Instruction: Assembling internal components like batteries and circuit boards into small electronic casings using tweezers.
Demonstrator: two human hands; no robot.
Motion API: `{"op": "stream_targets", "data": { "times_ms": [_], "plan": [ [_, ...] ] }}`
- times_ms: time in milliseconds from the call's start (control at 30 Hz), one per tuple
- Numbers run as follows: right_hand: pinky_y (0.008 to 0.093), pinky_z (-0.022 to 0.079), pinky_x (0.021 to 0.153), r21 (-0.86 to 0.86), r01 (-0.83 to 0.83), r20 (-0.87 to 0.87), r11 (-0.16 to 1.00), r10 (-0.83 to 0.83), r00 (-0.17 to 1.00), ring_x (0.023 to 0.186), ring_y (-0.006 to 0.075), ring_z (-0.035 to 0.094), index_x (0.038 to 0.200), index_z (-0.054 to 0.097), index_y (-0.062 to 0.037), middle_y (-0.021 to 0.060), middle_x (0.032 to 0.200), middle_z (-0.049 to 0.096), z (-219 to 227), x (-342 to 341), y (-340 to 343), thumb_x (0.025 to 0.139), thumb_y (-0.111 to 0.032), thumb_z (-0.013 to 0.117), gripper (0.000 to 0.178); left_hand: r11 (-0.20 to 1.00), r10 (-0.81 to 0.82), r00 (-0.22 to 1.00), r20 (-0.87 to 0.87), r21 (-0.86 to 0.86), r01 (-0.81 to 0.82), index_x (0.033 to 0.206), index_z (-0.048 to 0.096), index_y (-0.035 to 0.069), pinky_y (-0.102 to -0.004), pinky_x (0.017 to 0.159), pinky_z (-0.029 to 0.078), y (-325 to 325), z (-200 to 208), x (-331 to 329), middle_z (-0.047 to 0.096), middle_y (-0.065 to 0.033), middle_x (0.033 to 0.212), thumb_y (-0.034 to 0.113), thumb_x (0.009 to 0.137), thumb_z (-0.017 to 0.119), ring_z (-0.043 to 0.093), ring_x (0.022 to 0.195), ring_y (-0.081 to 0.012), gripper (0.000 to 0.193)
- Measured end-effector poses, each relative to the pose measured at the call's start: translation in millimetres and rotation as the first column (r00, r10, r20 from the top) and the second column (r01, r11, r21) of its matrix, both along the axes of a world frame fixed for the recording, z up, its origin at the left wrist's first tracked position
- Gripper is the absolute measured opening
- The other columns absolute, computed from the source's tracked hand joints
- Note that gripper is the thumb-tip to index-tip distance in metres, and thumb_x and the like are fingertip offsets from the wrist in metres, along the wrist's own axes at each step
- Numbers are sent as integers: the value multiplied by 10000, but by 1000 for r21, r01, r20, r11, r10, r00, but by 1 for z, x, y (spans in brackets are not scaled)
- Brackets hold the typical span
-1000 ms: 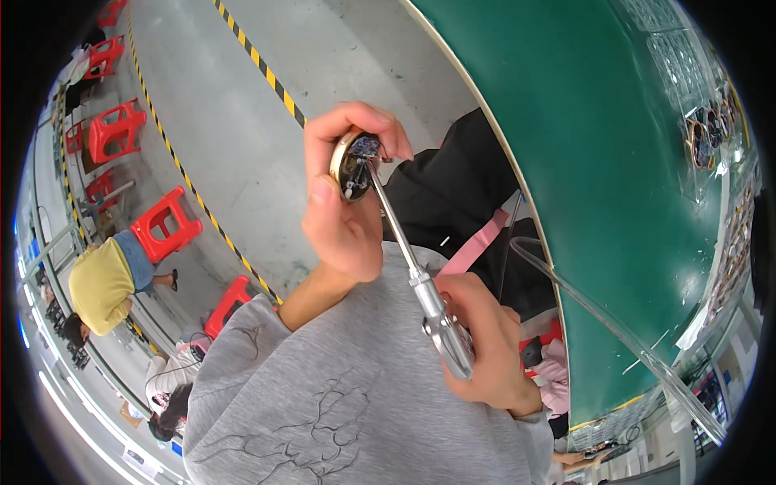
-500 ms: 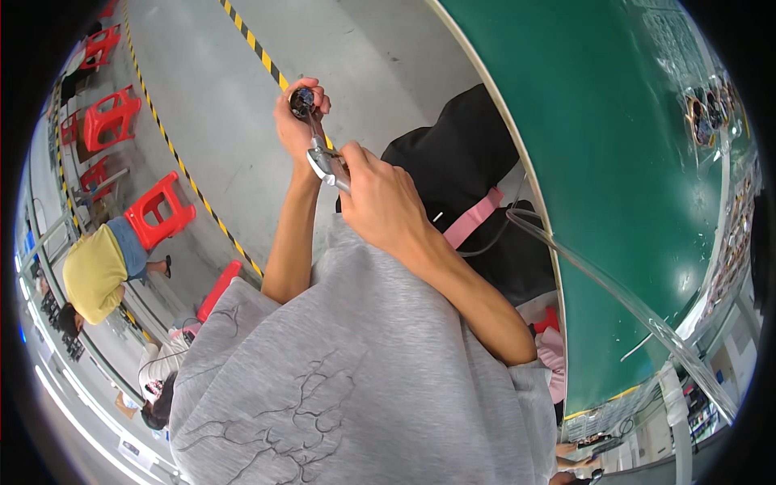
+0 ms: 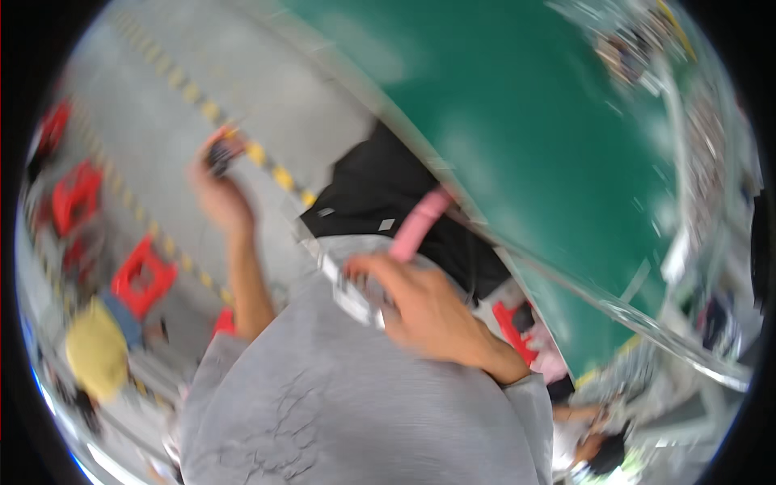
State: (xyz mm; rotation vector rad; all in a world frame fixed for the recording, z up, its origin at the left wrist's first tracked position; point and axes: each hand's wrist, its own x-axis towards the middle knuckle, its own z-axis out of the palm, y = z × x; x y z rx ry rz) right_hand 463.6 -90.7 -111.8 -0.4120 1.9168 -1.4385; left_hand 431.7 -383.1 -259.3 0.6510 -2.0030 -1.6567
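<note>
Out to the left, my left hand [image 3: 224, 194] is closed on a small dark round piece [image 3: 218, 157] with a shiny, mottled face; motion blur hides its details. Close to my body, my right hand [image 3: 432, 311] grips a silver air blow gun [image 3: 347, 297] with a slim nozzle at its upper left end. The gun is over my grey shirt, well apart from the round piece.
A green table [image 3: 501, 137] curves along my right. A clear hose [image 3: 638, 319] runs across its edge. Shiny items [image 3: 634, 52] are at its far side. Red stools [image 3: 144, 277] and a person in yellow [image 3: 97, 347] are to the left, beside striped floor tape [image 3: 190, 90].
My hands have moved apart: the left outward with the round piece, the right back toward my body with the blow gun. The whole view has turned and blurred.
</note>
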Motion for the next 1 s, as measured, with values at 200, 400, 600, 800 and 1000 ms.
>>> {"op": "stream_targets", "data": {
  "times_ms": [200, 400, 600, 800, 1000],
  "plan": [
    [327, 516, 564, -543, 522, 157, 658, -531, 832, 585, 197, 621, 1276, 518, -11, 198, 1065, 689, 47, 109, 185, 918, -233, 679, 451, 909, -409, 901, -145, 25, 417, 1371, 527, 16, -362, 1004, 374, 7, 111, -32, 577, -70, 1068, 724, 961, 386, 512, 1024, -191, 830],
    [192, 286, 322, -144, 982, -94, -125, -986, -140, 424, 76, 505, 1242, 535, 21, 222, 1202, 646, 76, 127, 279, 1013, -220, 572, 335, -4, -888, -42, -457, -85, 996, 1129, 580, 82, -313, 617, 383, 126, 175, -82, 671, -126, 908, 525, 760, 822, 578, 721, -172, 625],
    [271, 450, 525, 345, 894, -688, -287, -725, 33, 643, 107, 610, 1146, 630, -3, 76, 911, 676, 50, 108, 362, 923, -308, 722, 389, -324, -936, -253, -243, 321, 890, 1184, 571, 36, -375, 934, 533, 254, 200, -111, 658, -134, 1117, 130, 734, 880, 665, 1053, -269, 554],
    [384, 497, 790, 166, 907, -837, -388, 430, 337, 881, 294, 634, 1268, 563, -38, 136, 991, 675, 57, 65, 337, 890, -193, 731, 441, -442, -894, -444, -59, -46, 896, 1213, 600, 74, -359, 909, 499, 319, 182, -150, 617, -85, 1119, 201, 791, 830, 607, 1025, -220, 498],
    [382, 512, 714, 402, 903, -899, 151, -123, 421, 870, 301, 616, 988, 658, -11, 123, 1007, 645, 41, 22, 243, 858, -28, 707, 140, -440, -876, -483, 18, -440, 783, 1185, 626, 88, -379, 938, 439, 334, 165, -158, 629, -66, 1140, 216, 781, 817, 580, 1050, -265, 465]
  ]
}}
